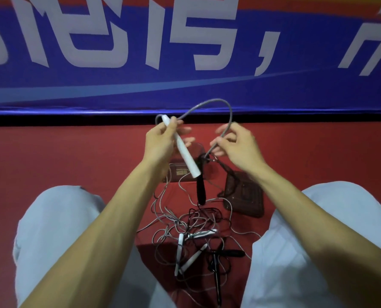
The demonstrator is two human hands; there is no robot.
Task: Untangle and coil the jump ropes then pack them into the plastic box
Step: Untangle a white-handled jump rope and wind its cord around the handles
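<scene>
Pale grey cloth covers the left knee (58, 230) at the near left edge. Right of it the left hand (160, 141) grips one white handle (185, 152), fingers curled round its upper part. The handle's long axis runs slantwise, top end far-left, butt near-right. One grey cord (216, 100) leaves the top end, arches far and right, and comes down to the right hand.

Below the butt one black handle (201, 192) hangs nearly upright. A brown plastic piece (176, 174) lies on the red floor (74, 156), partly hidden behind the left wrist and white handle.

Near, between the knees, lies the tangle of ropes (180, 221), grey and black cords crossing. I count three white handles and two black ones in it, though overlaps make this unsure.

The right hand (236, 145) pinches the grey cord between thumb and fingertips. A second brown plastic piece (245, 196) lies near-right of it. I cannot tell which piece is box and which lid. The right knee (318, 218) closes the scene, and a blue banner (185, 90) stands far.
</scene>
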